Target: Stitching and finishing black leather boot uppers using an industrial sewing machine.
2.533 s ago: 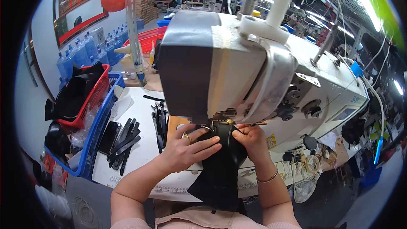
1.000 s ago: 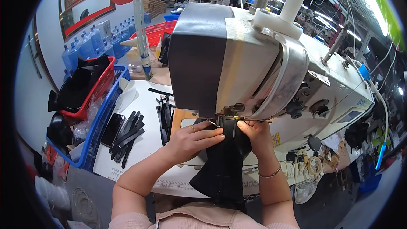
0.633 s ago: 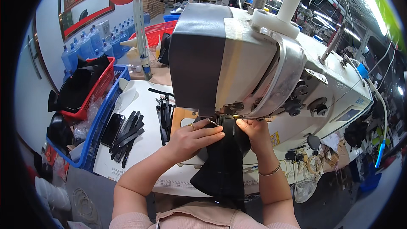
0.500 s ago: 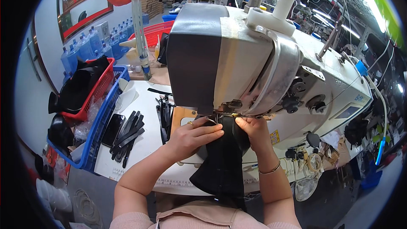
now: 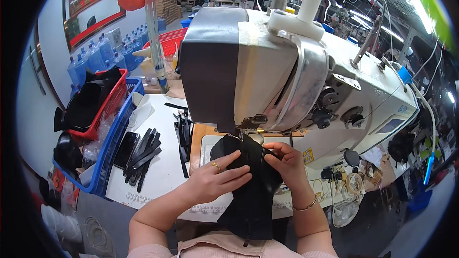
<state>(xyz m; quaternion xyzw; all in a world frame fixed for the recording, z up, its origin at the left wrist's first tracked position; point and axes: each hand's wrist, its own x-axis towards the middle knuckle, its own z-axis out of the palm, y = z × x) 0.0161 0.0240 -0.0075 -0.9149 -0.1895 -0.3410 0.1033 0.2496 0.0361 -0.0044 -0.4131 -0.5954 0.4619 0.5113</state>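
Note:
A soft black workpiece (image 5: 253, 186) runs from under the needle area of a sewing machine (image 5: 275, 62) down toward my lap; a narrow strip with a small tab hangs at its near end. My left hand (image 5: 217, 179), with a ring on one finger, lies on the piece's left side, fingers stretched out. At the right edge, my right hand (image 5: 287, 162) pinches the black material between thumb and forefinger. The piece's far end sits beside the metal presser foot (image 5: 239, 135), and the machine head partly covers that spot.
Black strips (image 5: 143, 153) and a dark phone (image 5: 126, 149) lie on the white table at left. Beyond them, a blue basket (image 5: 107, 162) and a red basket (image 5: 103, 114) hold black pieces. Tape rolls (image 5: 354, 181) and thread spools are at right.
The black piece has come toward me, so more of its far end shows in front of the needle area. Both hands have moved nearer with it, and my left fingers are more spread.

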